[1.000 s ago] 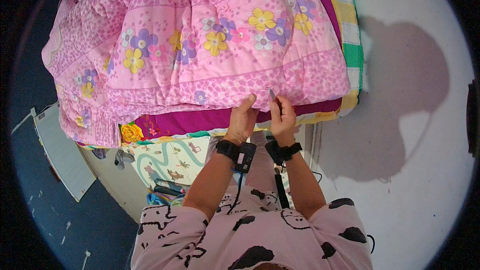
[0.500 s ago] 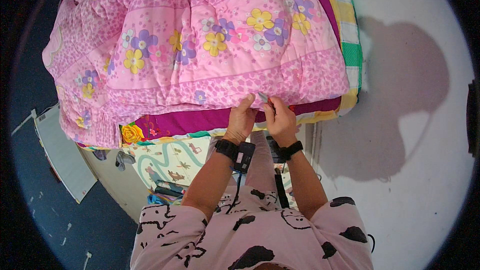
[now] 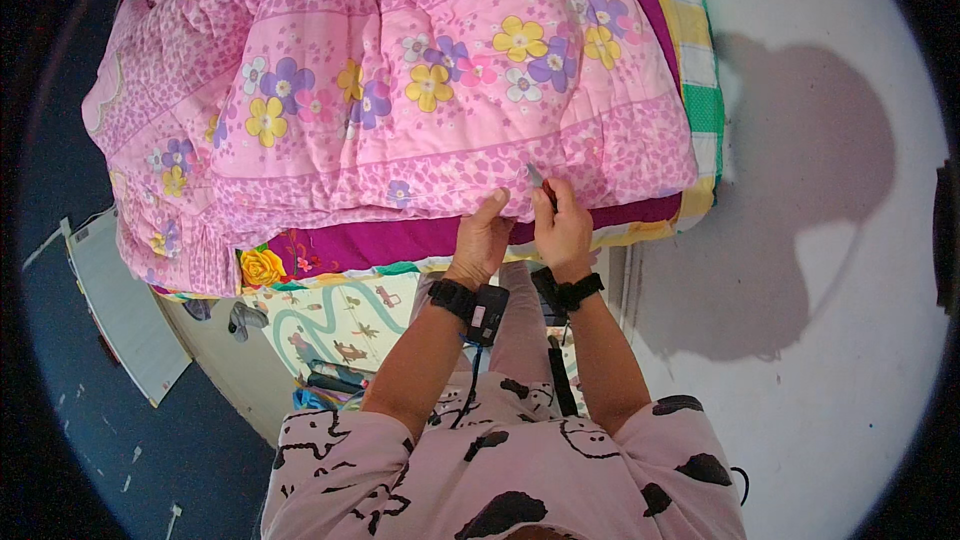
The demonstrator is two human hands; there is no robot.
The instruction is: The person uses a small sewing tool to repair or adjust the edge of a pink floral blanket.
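Observation:
A thick pink quilt with purple, yellow and white flowers lies over the bed. At its near edge, my left hand is closed, with thumb and fingers pinching the quilt's hem. Just to the right, my right hand grips a small tool with a pointed grey metal tip and a dark handle. Its tip points up and away over the quilt's border. My fingers cover most of the handle, so its exact kind is unclear.
Under the quilt lies a magenta sheet with a yellow rose print. A green, yellow and white checked edge shows at right beside a white wall. A patterned mat lies below; a white board stands at left.
My right hand has shifted slightly up and right, drawing the tool away from the left hand. The tool's tip now points more steeply upward. My left hand keeps its pinch on the hem.

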